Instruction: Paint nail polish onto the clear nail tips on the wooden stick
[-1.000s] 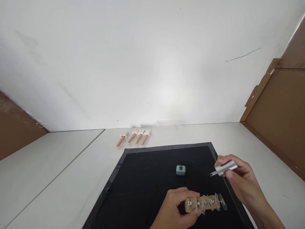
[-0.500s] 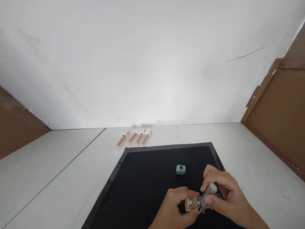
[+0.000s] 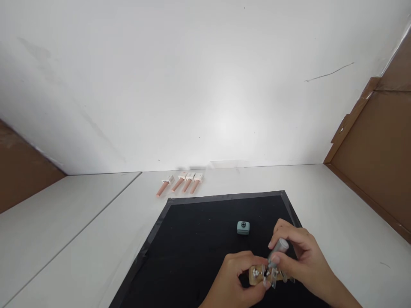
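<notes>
My left hand [image 3: 236,276] is closed around the left end of a small tan bar [image 3: 254,278], thumb and fingers on opposite sides. Shiny metal knobs and clear plates stand along the bar, and part of it is hidden by my fingers. A grey cylinder [image 3: 279,249] with a pale round end is pinched between the thumb and fingers of my right hand [image 3: 300,252]. It leans over the bar, its lower end down among the clear plates; whether it touches them I cannot tell. Beyond my hands a small teal block [image 3: 243,229] with a black ring-shaped top rests on the black mat.
A black mat [image 3: 192,239] with a taped edge lies on the white table [image 3: 105,239]. Several pink tubes with white caps [image 3: 190,184] lie near the back wall [image 3: 199,85]. Brown cardboard panels [image 3: 375,158] stand at both sides.
My right hand has moved the grey cylinder slightly left and up in the picture, uncovering more of the bar's right end. My left hand and the teal block stay nearly in place.
</notes>
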`<state>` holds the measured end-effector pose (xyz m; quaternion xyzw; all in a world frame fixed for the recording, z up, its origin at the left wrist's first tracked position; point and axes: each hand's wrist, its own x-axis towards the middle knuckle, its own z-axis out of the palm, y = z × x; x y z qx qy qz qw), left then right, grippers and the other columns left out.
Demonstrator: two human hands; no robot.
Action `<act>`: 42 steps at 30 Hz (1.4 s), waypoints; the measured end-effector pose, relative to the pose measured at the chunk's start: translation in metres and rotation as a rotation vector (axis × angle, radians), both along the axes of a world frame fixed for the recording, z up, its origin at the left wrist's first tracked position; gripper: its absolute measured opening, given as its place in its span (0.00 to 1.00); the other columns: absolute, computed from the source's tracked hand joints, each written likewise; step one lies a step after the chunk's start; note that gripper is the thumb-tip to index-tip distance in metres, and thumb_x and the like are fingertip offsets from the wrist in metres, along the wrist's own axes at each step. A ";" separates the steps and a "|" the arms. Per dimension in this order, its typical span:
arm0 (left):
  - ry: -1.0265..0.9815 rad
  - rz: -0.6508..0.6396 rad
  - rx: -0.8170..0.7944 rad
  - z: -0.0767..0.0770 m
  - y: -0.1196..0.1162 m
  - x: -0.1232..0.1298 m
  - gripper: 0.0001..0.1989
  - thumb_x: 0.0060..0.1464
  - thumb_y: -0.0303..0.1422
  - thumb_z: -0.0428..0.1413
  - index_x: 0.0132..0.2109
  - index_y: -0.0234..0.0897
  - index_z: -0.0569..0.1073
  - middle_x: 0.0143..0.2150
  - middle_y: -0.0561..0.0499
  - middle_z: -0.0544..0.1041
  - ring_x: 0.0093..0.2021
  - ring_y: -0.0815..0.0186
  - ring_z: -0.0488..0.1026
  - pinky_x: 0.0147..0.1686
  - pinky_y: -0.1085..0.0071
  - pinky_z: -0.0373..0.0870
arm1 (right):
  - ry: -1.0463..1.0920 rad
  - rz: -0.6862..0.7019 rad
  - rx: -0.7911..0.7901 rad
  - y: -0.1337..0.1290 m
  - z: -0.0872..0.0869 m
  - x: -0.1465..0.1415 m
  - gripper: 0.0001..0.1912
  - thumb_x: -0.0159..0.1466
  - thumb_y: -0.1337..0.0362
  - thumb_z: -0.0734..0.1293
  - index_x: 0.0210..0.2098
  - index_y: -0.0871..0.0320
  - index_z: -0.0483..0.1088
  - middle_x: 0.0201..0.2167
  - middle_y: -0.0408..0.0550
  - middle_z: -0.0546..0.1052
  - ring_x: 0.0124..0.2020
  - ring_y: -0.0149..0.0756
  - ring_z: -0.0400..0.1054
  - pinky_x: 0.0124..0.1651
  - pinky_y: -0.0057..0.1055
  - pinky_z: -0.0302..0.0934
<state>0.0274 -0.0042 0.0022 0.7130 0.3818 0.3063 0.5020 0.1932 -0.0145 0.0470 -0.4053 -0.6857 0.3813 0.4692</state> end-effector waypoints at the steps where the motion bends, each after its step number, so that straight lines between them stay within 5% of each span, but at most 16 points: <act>1: 0.005 -0.004 0.000 0.000 0.000 0.000 0.11 0.39 0.30 0.56 0.31 0.31 0.79 0.20 0.52 0.66 0.21 0.70 0.63 0.22 0.74 0.60 | 0.005 -0.017 0.005 0.000 -0.001 0.001 0.05 0.59 0.63 0.67 0.28 0.56 0.69 0.22 0.39 0.62 0.22 0.29 0.59 0.24 0.26 0.58; 12: 0.011 -0.005 0.045 0.008 0.000 0.000 0.10 0.39 0.28 0.55 0.30 0.29 0.79 0.20 0.53 0.65 0.21 0.70 0.63 0.23 0.73 0.60 | 0.030 0.077 -0.035 -0.003 0.003 -0.002 0.09 0.58 0.58 0.68 0.26 0.56 0.69 0.22 0.40 0.61 0.21 0.29 0.59 0.22 0.26 0.57; 28: -0.007 -0.013 0.079 0.006 -0.001 -0.001 0.06 0.40 0.29 0.56 0.26 0.32 0.77 0.19 0.55 0.64 0.20 0.71 0.62 0.23 0.75 0.60 | -0.045 -0.045 -0.081 0.000 0.004 -0.002 0.05 0.56 0.64 0.68 0.25 0.57 0.69 0.21 0.39 0.63 0.21 0.28 0.60 0.24 0.25 0.59; 35: -0.020 -0.003 0.125 0.004 0.000 -0.005 0.07 0.40 0.30 0.56 0.28 0.31 0.77 0.19 0.55 0.63 0.19 0.72 0.60 0.21 0.75 0.60 | 0.092 -0.121 -0.106 0.000 0.003 0.000 0.12 0.58 0.54 0.67 0.27 0.56 0.71 0.20 0.40 0.66 0.21 0.30 0.61 0.24 0.26 0.58; 42: -0.041 0.014 0.127 0.005 0.000 -0.004 0.10 0.39 0.29 0.56 0.31 0.30 0.79 0.19 0.56 0.62 0.18 0.73 0.58 0.20 0.76 0.57 | 0.203 0.055 -0.161 0.002 0.002 0.007 0.12 0.60 0.52 0.65 0.32 0.54 0.71 0.24 0.42 0.67 0.23 0.30 0.58 0.26 0.26 0.55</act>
